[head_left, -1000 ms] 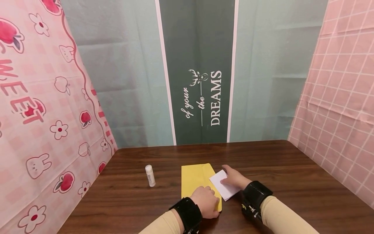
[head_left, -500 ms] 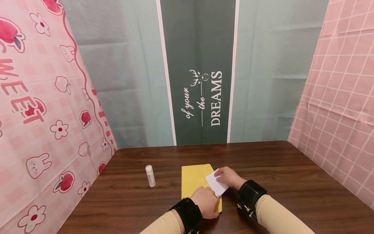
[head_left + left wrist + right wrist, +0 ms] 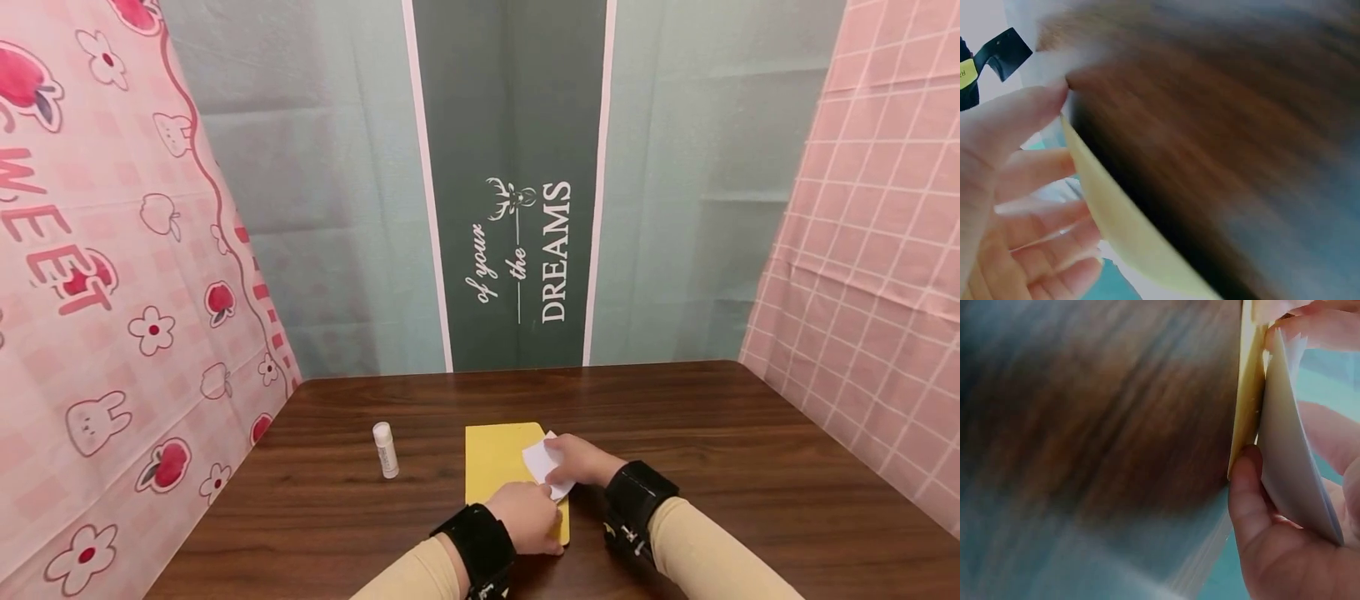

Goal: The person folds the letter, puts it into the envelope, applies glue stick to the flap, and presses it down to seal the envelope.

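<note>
A yellow envelope (image 3: 495,454) lies on the table. My left hand (image 3: 523,514) pinches its lower right part; in the left wrist view, the thumb (image 3: 1016,115) and fingers are on either side of the yellow edge (image 3: 1122,219). At the envelope's right edge, my right hand (image 3: 588,461) grips folded white paper (image 3: 537,460). The right wrist view has that paper (image 3: 1288,444) between thumb and fingers, bent and close against the yellow edge (image 3: 1249,394). Whether any of the paper is inside the envelope, I cannot tell.
A white glue stick (image 3: 386,450) lies to the left of the envelope on the dark wooden table (image 3: 315,500). Patterned cloths hang at both sides, and a green curtain (image 3: 517,100) hangs behind the table.
My right hand has moved left with the white paper, which now overlaps the envelope's right side and is partly covered by the fingers. The left hand has stayed almost in place.
</note>
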Action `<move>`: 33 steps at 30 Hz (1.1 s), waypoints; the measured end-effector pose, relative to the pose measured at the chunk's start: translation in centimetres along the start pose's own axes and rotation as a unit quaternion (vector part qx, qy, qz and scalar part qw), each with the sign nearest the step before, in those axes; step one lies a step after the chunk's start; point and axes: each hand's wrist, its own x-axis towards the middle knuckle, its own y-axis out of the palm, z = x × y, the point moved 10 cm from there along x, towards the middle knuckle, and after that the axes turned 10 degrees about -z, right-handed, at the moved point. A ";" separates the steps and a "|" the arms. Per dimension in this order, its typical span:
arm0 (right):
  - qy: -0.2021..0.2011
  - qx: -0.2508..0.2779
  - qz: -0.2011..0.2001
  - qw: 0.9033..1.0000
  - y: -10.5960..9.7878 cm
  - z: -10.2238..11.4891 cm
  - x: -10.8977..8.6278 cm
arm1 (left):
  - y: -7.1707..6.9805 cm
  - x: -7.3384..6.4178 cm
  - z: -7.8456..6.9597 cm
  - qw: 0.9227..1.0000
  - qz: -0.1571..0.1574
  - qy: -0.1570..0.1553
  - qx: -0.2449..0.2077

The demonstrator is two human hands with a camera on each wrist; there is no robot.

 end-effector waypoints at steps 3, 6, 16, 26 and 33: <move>-0.012 0.001 0.001 1.000 0.1 0.4 -0.2 | -0.4 -0.4 0.1 0.999 -0.031 0.024 -0.021; -0.032 0.001 0.002 0.999 0.2 0.9 -0.4 | -0.5 -1.1 1.6 0.997 -0.052 0.022 -0.045; -0.005 -0.020 0.026 0.999 1.3 0.7 -0.2 | 4.6 -6.2 13.0 0.960 0.088 -0.197 -0.178; -0.006 -0.069 -0.010 0.998 0.8 0.9 -0.7 | 7.0 -8.0 14.7 0.945 0.113 -0.212 -0.222; 0.008 -0.088 -0.009 0.996 0.6 0.8 -0.9 | 6.3 -7.9 14.3 0.945 0.105 -0.216 -0.222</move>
